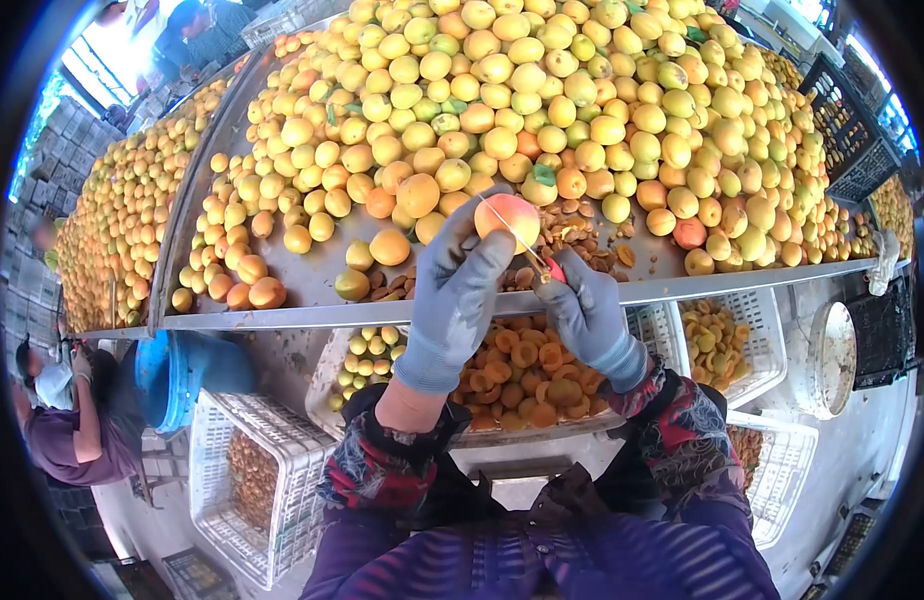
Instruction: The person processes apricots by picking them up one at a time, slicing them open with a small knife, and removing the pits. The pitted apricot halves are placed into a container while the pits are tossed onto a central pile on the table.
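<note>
The left hand (452,290) grips an apricot (509,218) above the table's edge (682,286); the right hand (582,305) is closed on a knife (527,248) touching it — pits (582,235) just behind, halved fruit (527,370) in a crate below.

The left hand (454,290) hides much of the apricot (509,217); the knife (527,250) blade is too thin to make out.

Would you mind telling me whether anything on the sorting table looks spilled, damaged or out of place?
Mostly no. The left hand holds an apricot while the right hand cuts it with a small knife. Loose brown pits lie scattered on the metal table beside the whole fruit, which looks like cutting debris, not a spill.
</note>
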Demonstrator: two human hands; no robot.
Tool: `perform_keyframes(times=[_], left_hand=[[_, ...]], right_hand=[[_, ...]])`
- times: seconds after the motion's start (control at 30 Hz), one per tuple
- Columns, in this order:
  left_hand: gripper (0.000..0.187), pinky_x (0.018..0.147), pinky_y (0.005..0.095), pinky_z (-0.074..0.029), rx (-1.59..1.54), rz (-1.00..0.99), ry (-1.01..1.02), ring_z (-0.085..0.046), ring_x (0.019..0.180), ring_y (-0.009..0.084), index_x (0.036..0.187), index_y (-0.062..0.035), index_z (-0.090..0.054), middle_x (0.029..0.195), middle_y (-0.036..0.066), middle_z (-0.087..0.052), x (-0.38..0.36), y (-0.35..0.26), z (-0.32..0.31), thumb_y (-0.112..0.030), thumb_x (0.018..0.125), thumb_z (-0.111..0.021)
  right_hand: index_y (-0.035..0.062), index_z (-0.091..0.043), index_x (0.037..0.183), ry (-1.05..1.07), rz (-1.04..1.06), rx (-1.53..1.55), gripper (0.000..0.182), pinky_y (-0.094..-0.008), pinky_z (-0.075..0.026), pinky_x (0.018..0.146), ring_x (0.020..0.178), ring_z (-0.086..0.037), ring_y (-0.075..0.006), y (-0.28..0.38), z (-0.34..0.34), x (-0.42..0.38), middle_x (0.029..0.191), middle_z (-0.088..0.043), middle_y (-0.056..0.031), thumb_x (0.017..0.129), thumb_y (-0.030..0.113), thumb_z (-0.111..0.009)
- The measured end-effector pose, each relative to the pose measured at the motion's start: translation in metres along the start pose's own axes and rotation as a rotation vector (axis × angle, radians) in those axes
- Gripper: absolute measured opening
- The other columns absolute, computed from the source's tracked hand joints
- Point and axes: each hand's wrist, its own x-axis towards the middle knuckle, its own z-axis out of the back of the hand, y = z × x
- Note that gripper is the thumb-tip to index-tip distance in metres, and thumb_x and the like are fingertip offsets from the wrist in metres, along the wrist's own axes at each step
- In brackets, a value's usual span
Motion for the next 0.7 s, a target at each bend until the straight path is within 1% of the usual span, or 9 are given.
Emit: perform_keyframes(times=[0.07,0.17,0.2,0.27,0.37,0.43,0.57,0.63,0.7], left_hand=[[0.049,0.085,0.0237,-0.050,0.408,-0.236,-0.027,-0.057,0.101,0.0109,0.131,0.0036,-0.045,0.117,0.007,-0.057,-0.002,-0.001,0.000,-0.004,0.086,-0.064],[0.049,0.083,0.0230,-0.050,0.691,-0.393,-0.093,-0.059,0.094,0.0098,0.130,0.0036,-0.047,0.112,0.006,-0.060,-0.003,-0.002,-0.009,0.000,0.085,-0.064],[0.049,0.083,0.0230,-0.050,0.692,-0.393,-0.090,-0.059,0.094,0.0098,0.130,0.0036,-0.047,0.112,0.006,-0.060,-0.003,-0.002,-0.008,0.000,0.085,-0.064],[0.051,0.083,0.0230,-0.050,0.302,-0.207,-0.074,-0.060,0.090,0.0099,0.130,0.0037,-0.048,0.110,0.006,-0.061,-0.003,-0.003,-0.006,0.003,0.082,-0.066],[0.051,0.083,0.0225,-0.050,0.302,-0.247,-0.131,-0.060,0.090,0.0098,0.130,0.0041,-0.047,0.109,0.008,-0.061,0.000,0.000,-0.009,0.002,0.082,-0.066],[0.051,0.083,0.0227,-0.050,0.269,-0.251,-0.122,-0.060,0.091,0.0099,0.129,0.0042,-0.047,0.109,0.008,-0.061,0.005,0.002,-0.002,0.002,0.082,-0.066],[0.051,0.086,0.0227,-0.047,0.365,-0.189,-0.008,-0.058,0.095,0.0105,0.129,0.0042,-0.048,0.111,0.006,-0.060,-0.002,0.000,-0.006,0.001,0.081,-0.067],[0.049,0.091,0.0257,-0.044,0.393,-0.166,0.059,-0.056,0.102,0.0135,0.129,0.0036,-0.048,0.115,0.008,-0.058,-0.003,0.008,-0.009,-0.005,0.084,-0.066],[0.045,0.093,0.0285,-0.042,0.817,-0.466,0.175,-0.053,0.107,0.0169,0.129,0.0031,-0.049,0.117,0.011,-0.056,0.001,0.015,-0.008,-0.013,0.089,-0.062]], right_hand=[[0.0035,-0.048,0.081,0.005,0.005,-0.005,0.022,-0.0318,-0.040,0.048,0.051,-0.047,-0.0314,-0.004,-0.001,-0.001,0.059,-0.044,-0.0131,0.092,0.021,-0.057],[0.0037,-0.047,0.080,-0.013,0.054,-0.021,0.022,-0.0317,-0.040,0.048,0.051,-0.047,-0.0327,-0.009,-0.005,0.001,0.059,-0.044,-0.0135,0.091,0.020,-0.058],[0.0037,-0.047,0.080,-0.011,0.030,0.002,0.022,-0.0314,-0.040,0.048,0.050,-0.048,-0.0303,-0.010,-0.005,0.000,0.058,-0.043,-0.0128,0.091,0.019,-0.058],[0.0038,-0.047,0.080,-0.011,0.007,0.022,0.022,-0.0311,-0.040,0.047,0.049,-0.048,-0.0280,-0.007,-0.004,0.000,0.058,-0.043,-0.0122,0.091,0.019,-0.058],[0.0047,-0.046,0.078,0.007,-0.054,0.028,0.023,-0.0288,-0.040,0.049,0.052,-0.051,-0.0185,0.000,-0.004,-0.005,0.059,-0.049,-0.0058,0.093,0.019,-0.056],[0.0039,-0.053,0.087,-0.033,-0.045,0.405,0.016,-0.0255,-0.040,0.052,0.058,-0.050,-0.0107,-0.002,-0.007,-0.008,0.066,-0.052,0.0032,0.093,0.018,-0.056],[0.0014,-0.056,0.106,-0.067,-0.240,0.658,0.021,-0.0239,-0.044,0.065,0.073,-0.052,-0.0101,0.023,0.017,0.006,0.083,-0.055,0.0043,0.091,0.017,-0.059],[0.0005,-0.051,0.122,-0.074,0.016,0.501,0.039,-0.0248,-0.045,0.078,0.087,-0.052,-0.0098,0.009,0.013,0.014,0.097,-0.055,-0.0003,0.089,0.016,-0.063],[0.0001,-0.050,0.122,-0.089,0.060,0.518,0.043,-0.0263,-0.042,0.087,0.098,-0.050,-0.0100,0.004,0.008,0.016,0.108,-0.055,-0.0029,0.086,0.017,-0.067]])
